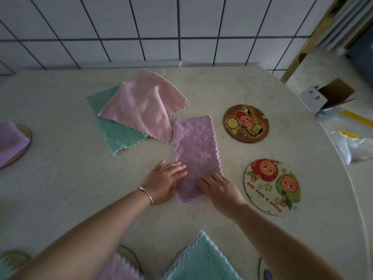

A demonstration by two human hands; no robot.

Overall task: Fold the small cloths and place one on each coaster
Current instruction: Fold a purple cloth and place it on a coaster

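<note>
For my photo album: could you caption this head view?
Both hands press a half-folded purple cloth beside two bare cartoon coasters.

Bg clutter, right side
Tiled wall [141,27] behind counter [60,178]; open cardboard box [331,96] & plastic bag [355,144] off counter's right edge.

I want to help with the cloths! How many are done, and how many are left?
Three coasters seem to be covered: the purple cloth far left, another purple one and a teal one at the bottom edge. Both hands, left and right, press the half-folded purple cloth. Left: the pink cloth and teal cloth, both unfolded, and two bare coasters.
</note>
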